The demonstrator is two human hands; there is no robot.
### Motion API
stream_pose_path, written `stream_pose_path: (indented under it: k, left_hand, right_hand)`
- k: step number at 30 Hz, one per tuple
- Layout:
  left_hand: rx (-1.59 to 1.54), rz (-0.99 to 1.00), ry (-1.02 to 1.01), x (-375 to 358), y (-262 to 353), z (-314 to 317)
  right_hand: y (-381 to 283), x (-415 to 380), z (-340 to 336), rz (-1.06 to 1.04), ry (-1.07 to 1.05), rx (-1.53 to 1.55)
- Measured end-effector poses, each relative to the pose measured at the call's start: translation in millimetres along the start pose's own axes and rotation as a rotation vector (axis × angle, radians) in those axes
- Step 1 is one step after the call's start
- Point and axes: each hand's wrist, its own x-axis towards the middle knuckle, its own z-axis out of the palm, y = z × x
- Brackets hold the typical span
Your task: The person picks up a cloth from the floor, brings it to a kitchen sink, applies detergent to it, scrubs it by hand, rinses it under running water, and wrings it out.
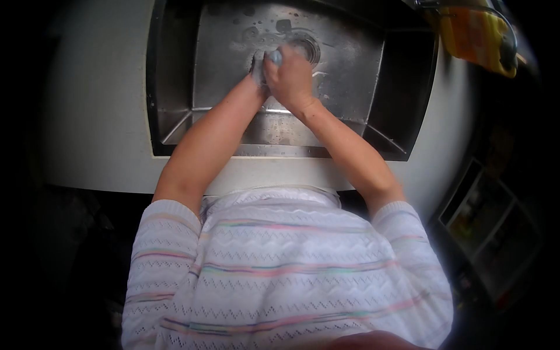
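The right hand (293, 77) is curled tight, fingers bent around a small pale blue item (275, 57) that shows at its 10 o'clock edge. The left hand (260, 71) lies close against it at 9 o'clock, mostly covered; a greyish-white layer coats what shows of it, perhaps suds, though the blur makes that hard to say. Whether the left hand grasps anything, I cannot tell.

Both hands and the pale blue item are over the floor of a steel sink (350, 70). The round drain (309, 46) sits near the right hand at 1 o'clock, partly hidden by it. Wet marks dot the metal around it, with a darker patch at 12 o'clock.

Farther out, the pale desk (99, 99) surrounds the basin, broad at 9 o'clock and a narrow strip at 6. A yellow-orange container (478, 38) stands out beyond the rim toward 3 o'clock. White knitted sleeves with coloured stripes reach in at 7 (166, 251) and 5 o'clock (405, 242).
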Motion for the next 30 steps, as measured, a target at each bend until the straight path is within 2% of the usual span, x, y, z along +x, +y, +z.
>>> stream_pose_path:
  k: [2,3,4,5,7,9,11,14,15,16,18,19,20,21,22,24,25,28,29,30]
  left_hand:
    - [-0.002,0.056,-0.257,16.2,-4.9,-21.4]
    - [-0.005,0.064,-0.028,17.8,-9.0,-12.1]
    - [-0.01,0.074,0.195,20.0,-10.0,-2.0]
    - [0.137,0.02,0.236,19.3,-6.6,9.3]
    - [0.087,0.058,0.191,16.2,-2.6,10.5]
    - [0.019,0.105,0.167,18.8,-5.4,-3.5]
    - [-0.019,0.068,-0.152,13.9,-0.5,-25.8]
    - [0.028,0.078,-0.159,8.5,3.2,-16.0]
    - [-0.006,0.048,-0.166,10.7,6.4,-11.2]
    - [-0.047,0.015,-0.17,12.8,6.6,-8.8]
    - [-0.104,0.015,-0.025,17.3,7.1,6.9]
    - [-0.08,-0.002,0.055,2.3,20.4,29.3]
    - [-0.043,-0.018,0.134,-7.0,30.7,40.3]
    - [-0.146,0.011,-0.016,14.3,34.4,-0.5]
    - [-0.122,0.078,0.04,11.5,35.6,4.0]
    - [-0.09,0.198,0.148,7.6,32.6,13.8]
    - [0.03,0.102,0.338,13.5,32.8,15.0]
    - [0.053,0.092,0.052,17.6,21.8,2.3]
    - [0.038,0.092,0.026,18.0,22.0,-4.0]
    - [0.025,0.096,0.004,18.3,23.4,-11.3]
  right_hand:
    - [2.8,0.9,3.4,-0.113,-0.016,-0.007]
    - [9.8,10.6,4.1,0.023,0.057,0.012]
    - [25.6,23.0,7.3,0.094,0.034,-0.008]
    - [45.6,31.4,12.9,0.17,0.006,-0.032]
    - [41.6,32.8,10.2,0.253,0.007,-0.073]
    - [26.8,17.6,8.4,0.107,0.028,-0.01]
    - [-6.8,0.5,3.6,-0.042,0.035,0.012]
    - [13.8,8.8,11.2,-0.012,0.068,0.008]
    - [34.1,23.1,14.8,0.149,0.092,-0.03]
    - [55.7,26.5,18.5,0.211,0.035,0.066]
    - [90.2,25.6,19.5,0.33,-0.087,0.247]
    - [60.5,24.0,-11.4,0.626,-0.319,0.55]
    - [64.4,17.4,-25.8,0.641,-0.423,0.67]
    - [73.4,14.6,-41.8,0.648,-0.528,0.799]
    - [76.3,15.1,-50.3,0.649,-0.636,0.924]
    - [69.8,20.8,-59.3,0.649,-0.496,1.062]
    - [67.2,21.3,-63.2,0.656,-0.418,1.123]
    - [69.5,46.1,-50.8,0.583,-0.389,1.184]
    - [60.7,49.9,-45.9,0.528,-0.394,1.136]
    - [48.4,51.4,-37.0,0.388,-0.409,1.052]
